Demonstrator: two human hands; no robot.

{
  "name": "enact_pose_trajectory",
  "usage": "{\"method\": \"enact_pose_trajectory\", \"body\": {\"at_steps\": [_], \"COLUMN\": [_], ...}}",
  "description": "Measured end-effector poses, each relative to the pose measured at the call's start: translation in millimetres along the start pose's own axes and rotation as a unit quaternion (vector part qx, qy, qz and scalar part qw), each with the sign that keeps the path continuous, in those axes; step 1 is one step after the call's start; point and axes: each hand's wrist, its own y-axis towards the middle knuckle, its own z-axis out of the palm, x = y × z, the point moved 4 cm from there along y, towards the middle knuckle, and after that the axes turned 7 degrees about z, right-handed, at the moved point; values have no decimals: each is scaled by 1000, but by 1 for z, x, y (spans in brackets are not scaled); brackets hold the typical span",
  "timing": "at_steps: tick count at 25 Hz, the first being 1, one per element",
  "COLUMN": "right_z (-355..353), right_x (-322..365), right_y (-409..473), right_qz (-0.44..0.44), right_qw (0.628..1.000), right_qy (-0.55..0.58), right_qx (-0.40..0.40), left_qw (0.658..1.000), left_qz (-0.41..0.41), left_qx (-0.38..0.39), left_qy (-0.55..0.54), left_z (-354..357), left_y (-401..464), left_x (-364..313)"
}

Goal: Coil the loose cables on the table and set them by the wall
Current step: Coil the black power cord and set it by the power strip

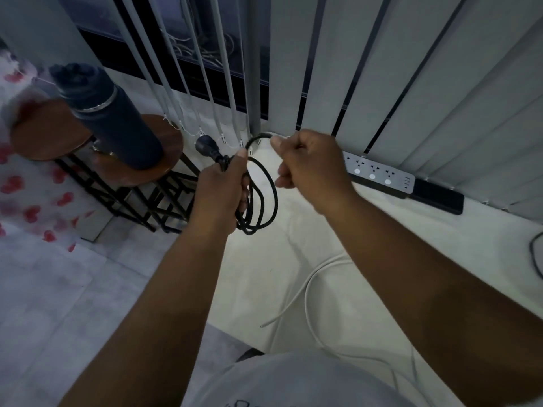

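Fingers [244,198] of the left hand [221,195] are curled round a bundle of loops of the black cable [264,198], gripping them together just below its black plug [207,146], which sticks up and away from the thumb. Several loops hang down from that grip, held above the white table [264,274] near its far left corner. From the top of the bundle one strand arcs across to the right hand [308,163], whose fingers are clenched about it, knuckles up, so the cable vanishes inside the fist.

Nearer the person than the black cable, a thin white cable [307,289] lies loose on the table, one bare end pointing toward the table's left edge, the rest curving back under the right forearm. Right of the black cable, along the table's far edge, lies a white power strip [379,174] with a flat black block [437,198] touching its right end. Behind these hang pale vertical blinds [411,83], partly open over a dark window. Another dark cable [536,254] shows at the table's right edge.

Left of the black cable, beyond the table's edge, stand two round wooden side tables [44,130] on black wire frames; a dark blue bottle [108,113] stands on the nearer one. Further left lies white cloth with red hearts [35,207]. A pale shirt [293,383] fills the bottom of the view.
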Motion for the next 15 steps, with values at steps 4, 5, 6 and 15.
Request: {"method": "enact_pose_trajectory", "body": {"at_steps": [4, 5, 6, 15], "right_z": [21, 23, 24, 12], "right_x": [-16, -24, -32, -90], "right_y": [-16, -18, -18, 9], "right_qz": [-129, -154, -173, -87], "right_qw": [986, 979, 974, 989], "right_qy": [-80, -97, -113, -96], "right_qx": [74, 89, 90, -65], "left_qw": [993, 992, 993, 985], "left_qz": [-14, -8, -2, 55], "left_qx": [-36, -30, -18, 108], "left_qy": [-111, -118, -115, -125], "left_z": [6, 6, 6, 9], "left_y": [8, 12, 15, 39], "left_x": [-1, -2, -3, 1]}}
